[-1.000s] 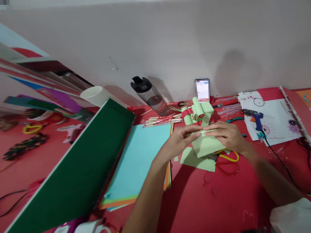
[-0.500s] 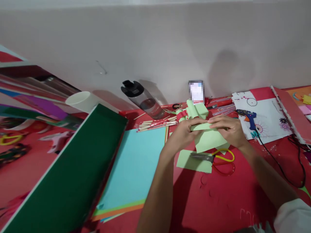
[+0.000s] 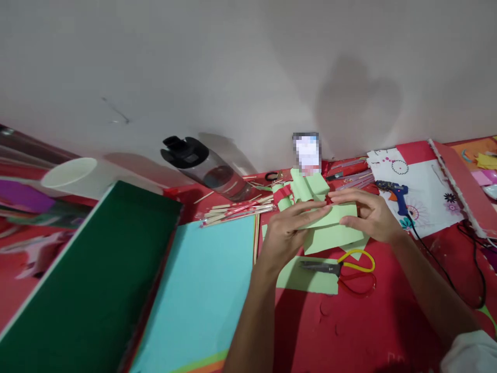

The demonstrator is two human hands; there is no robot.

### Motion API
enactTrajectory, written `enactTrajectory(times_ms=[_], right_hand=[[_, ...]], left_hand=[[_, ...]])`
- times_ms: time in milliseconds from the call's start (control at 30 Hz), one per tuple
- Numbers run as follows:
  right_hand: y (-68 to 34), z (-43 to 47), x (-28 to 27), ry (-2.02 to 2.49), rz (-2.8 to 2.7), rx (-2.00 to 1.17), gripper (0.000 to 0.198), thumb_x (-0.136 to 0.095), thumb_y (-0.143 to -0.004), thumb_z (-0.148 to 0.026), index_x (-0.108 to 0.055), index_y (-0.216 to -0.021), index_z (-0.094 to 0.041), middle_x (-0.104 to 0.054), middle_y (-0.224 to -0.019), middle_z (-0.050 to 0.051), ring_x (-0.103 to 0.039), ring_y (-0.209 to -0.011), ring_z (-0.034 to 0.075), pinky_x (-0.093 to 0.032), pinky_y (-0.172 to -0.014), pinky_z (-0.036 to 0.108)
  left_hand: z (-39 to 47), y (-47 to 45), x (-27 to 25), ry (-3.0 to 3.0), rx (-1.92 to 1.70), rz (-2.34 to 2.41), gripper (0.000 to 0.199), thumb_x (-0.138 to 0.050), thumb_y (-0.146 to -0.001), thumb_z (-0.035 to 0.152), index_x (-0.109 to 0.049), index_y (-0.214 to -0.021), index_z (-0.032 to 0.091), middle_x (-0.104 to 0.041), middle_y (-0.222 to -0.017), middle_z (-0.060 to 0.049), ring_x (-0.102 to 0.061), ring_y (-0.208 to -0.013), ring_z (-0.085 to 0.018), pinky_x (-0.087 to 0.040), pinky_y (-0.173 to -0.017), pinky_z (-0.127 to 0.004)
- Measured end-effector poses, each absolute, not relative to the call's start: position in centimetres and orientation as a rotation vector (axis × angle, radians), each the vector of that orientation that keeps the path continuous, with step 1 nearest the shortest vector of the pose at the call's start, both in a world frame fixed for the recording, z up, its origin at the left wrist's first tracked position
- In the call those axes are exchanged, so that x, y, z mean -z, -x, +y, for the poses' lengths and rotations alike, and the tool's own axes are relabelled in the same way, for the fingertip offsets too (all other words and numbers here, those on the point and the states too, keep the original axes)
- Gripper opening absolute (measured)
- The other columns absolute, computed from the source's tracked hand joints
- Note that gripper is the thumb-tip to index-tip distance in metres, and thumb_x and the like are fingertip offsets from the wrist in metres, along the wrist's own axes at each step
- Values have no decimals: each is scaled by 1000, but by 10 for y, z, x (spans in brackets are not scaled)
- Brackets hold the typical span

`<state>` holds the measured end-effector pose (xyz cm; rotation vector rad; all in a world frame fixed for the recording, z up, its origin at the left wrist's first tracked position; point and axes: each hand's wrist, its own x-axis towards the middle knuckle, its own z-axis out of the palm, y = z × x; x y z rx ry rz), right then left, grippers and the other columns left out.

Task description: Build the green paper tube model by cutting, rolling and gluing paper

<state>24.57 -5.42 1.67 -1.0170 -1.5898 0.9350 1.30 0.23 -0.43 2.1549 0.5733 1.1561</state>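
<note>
Between my two hands is a folded strip of light green paper (image 3: 337, 213). My left hand (image 3: 289, 230) pinches its left end, and my right hand (image 3: 370, 213) grips the right end with the thumb in front and the fingers behind. Just below it lies a light green sheet (image 3: 330, 239). Nearer to me, scissors (image 3: 337, 268) with one yellow and one red handle rest across another piece of green paper (image 3: 306, 282). Behind my hands, rolled green paper pieces (image 3: 301, 186) sit in a cluster with some red among them.
Left of my hands are a stack of coloured sheets (image 3: 209, 259), wooden sticks (image 3: 236, 211) and a dark green box (image 3: 93, 274). A water bottle (image 3: 209, 168) and a phone (image 3: 307, 153) stand near the wall. A blue glue gun (image 3: 399, 196) with a black cord lies to the right.
My fingers have shifted along the green strip, and more of its face shows now. The view has turned slightly, so the bottle and box appear further left.
</note>
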Motion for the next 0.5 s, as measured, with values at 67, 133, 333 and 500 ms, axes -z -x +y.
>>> enactTrajectory(times_ms=[67, 133, 333, 500], right_hand=[[-246, -54, -17, 1093, -1547, -982, 31, -83, -89, -40, -79, -118, -31, -78, -124, 6, -73, -117, 25, -63, -89, 38], [-248, -55, -18, 1136, -1549, -989, 31, -83, -88, -40, -80, -116, -30, -79, -119, 5, -75, -110, 24, -63, -82, 36], [-253, -56, -26, 1176, -1673, -852, 21, -79, -91, -32, -80, -111, -29, -80, -114, 4, -74, -107, 24, -59, -85, 37], [-258, -56, -31, 1159, -1754, -779, 18, -77, -91, -26, -80, -109, -27, -81, -110, 2, -75, -102, 23, -58, -87, 37]], left_hand=[[3, -13, 3, -2206, -1170, 544, 76, -52, -85, -13, -72, -133, 42, -78, -128, 2, -76, -111, -15, -65, -93, -30], [3, -14, 0, -2256, -1171, 512, 77, -52, -84, -14, -72, -134, 42, -78, -129, 1, -76, -111, -15, -65, -92, -29], [-5, -17, -9, -2382, -1153, 526, 69, -55, -88, -9, -72, -136, 37, -78, -127, -1, -76, -111, -17, -65, -89, -29], [-10, -1, -6, -2490, -977, 552, 49, -58, -99, 11, -68, -142, 31, -76, -133, -5, -74, -120, -20, -64, -97, -34]])
